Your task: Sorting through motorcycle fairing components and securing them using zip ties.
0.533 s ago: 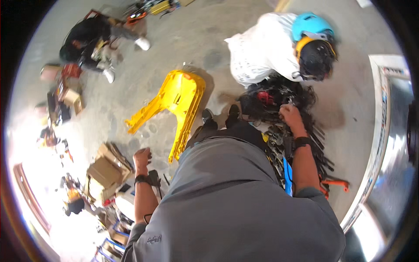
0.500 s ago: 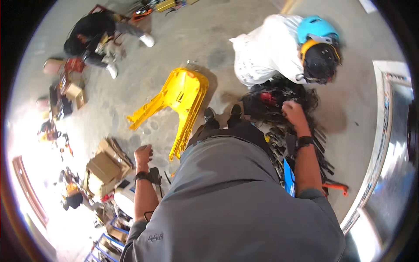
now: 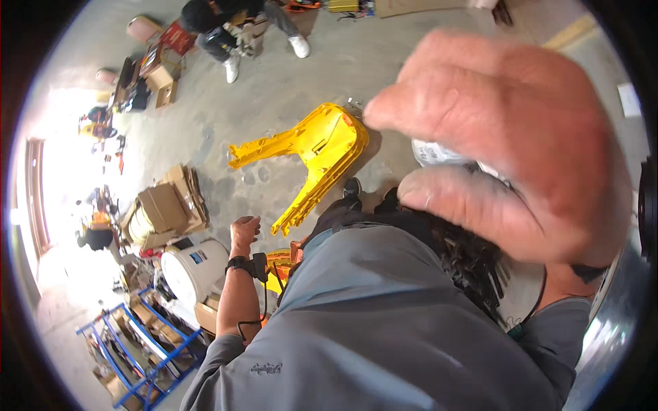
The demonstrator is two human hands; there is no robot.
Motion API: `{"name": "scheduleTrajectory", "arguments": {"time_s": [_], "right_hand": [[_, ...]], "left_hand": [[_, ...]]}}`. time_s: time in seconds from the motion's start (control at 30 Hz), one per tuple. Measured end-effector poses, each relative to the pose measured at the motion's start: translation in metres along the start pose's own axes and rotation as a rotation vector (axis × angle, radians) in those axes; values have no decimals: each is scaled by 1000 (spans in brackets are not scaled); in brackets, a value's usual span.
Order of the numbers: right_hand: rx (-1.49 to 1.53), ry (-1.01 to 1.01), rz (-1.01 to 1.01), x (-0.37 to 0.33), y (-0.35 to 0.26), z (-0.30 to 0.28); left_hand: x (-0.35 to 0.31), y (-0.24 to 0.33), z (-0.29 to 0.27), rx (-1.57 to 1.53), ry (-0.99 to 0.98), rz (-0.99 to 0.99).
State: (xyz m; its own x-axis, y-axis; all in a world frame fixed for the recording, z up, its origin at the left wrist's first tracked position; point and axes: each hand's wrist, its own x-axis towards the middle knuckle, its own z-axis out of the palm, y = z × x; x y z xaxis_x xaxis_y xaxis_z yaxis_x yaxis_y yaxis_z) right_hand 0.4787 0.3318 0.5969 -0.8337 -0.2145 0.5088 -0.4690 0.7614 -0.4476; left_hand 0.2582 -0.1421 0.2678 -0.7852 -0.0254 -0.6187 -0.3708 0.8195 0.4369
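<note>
My right hand is raised very close to the view and fills its right side. Its thumb and fingers are bent but apart, with nothing held between them. Low at my left side hangs my left hand, fingers loosely curled and holding nothing I can see. The thing nearest to it is a yellow plastic panel with two long legs, flat on the concrete floor ahead of my feet. Part of an orange-yellow piece shows beside my left wrist. Dark, thin parts lie in a pile at my right, partly covered by my right hand.
A person in dark clothes is bent low at the far left. Flattened cardboard boxes, a white bucket and a blue metal rack stand at my left. A sliver of white fabric shows behind my right hand.
My right hand has come up from beside the dark pile to right before the view, hiding the person in white there. The view has swung right; my left hand still hangs low.
</note>
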Motion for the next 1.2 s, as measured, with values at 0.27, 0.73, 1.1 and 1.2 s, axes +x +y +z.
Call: {"name": "scheduleTrajectory", "arguments": {"time_s": [0.27, 0.73, 1.1, 1.2], "right_hand": [[-196, -14, -220, 77, 4, -4], [-134, -232, -281, 214, -48, 89], [-57, -615, 218, 190, 24, 190], [-36, -718, 459, 142, 67, 219]], "left_hand": [[-12, -120, -1, 96, 97, 162], [-8, -160, 3, -280, 139, -143], [16, -193, -16, -446, 102, -298], [24, -218, -14, -490, 117, -302]]}}
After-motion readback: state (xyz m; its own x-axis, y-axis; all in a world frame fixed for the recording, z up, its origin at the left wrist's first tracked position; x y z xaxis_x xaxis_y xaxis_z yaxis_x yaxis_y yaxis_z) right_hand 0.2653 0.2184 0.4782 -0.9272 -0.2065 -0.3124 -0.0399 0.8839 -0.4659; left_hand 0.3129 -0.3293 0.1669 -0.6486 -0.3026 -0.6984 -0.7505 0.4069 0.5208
